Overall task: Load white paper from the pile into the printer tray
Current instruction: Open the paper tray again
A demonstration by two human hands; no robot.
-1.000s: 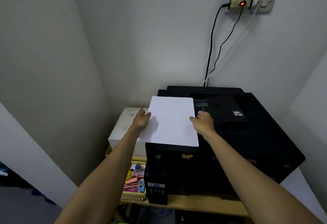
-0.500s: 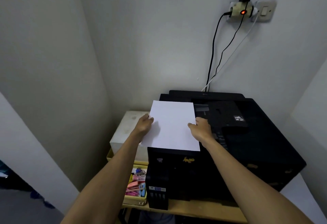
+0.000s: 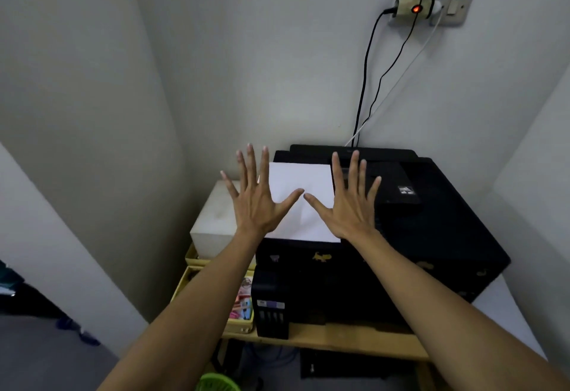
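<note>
A white box (image 3: pixel 216 221) sits left of a black printer (image 3: pixel 416 236); the left hand (image 3: pixel 257 202) and right hand (image 3: pixel 348 208) hover with fingers spread wide, holding nothing; between them, white paper (image 3: pixel 303 202) lies on the printer's top.

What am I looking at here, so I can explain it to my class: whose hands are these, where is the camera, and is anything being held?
The single view comes from a camera worn on a person's head, looking forward and down. The left hand and right hand are spread flat with straight fingers, in front of the camera, holding nothing. Behind them a pile of white paper lies on top of a black printer, which stands on a wooden shelf. A white box sits left of the printer. Cables run up to a wall socket.
</note>
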